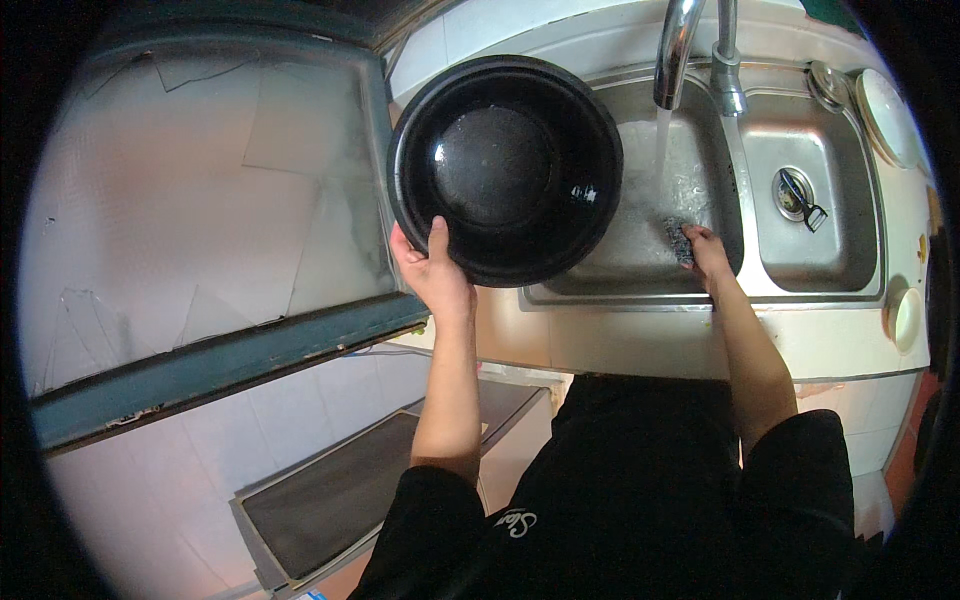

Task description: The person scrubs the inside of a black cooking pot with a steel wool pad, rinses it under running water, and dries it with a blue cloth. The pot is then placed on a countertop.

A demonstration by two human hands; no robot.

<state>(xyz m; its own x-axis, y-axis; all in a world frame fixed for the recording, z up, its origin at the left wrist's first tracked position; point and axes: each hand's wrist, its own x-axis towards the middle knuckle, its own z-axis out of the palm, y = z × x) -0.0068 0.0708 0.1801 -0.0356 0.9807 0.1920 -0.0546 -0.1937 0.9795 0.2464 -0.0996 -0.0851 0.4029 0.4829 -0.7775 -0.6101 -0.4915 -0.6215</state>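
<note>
My left hand [439, 274] grips the lower left rim of a large round black basin [499, 161], thumb on the inside. The basin is tilted so its wet inside faces me, and it covers part of the left sink bowl's left side. In my right hand [706, 251] is a grey scouring pad [678, 240], held low over the left bowl of a stainless steel double sink [622, 281]. Water runs from the chrome faucet [675, 60] into that bowl, just above the pad.
A black peeler [802, 201] lies over the drain of the right bowl. Metal lids [829, 84], a white plate [885, 116] and a pale green bowl [905, 321] stand around the right rim. A cracked glass window [217, 187] in a blue-green frame reaches in at left.
</note>
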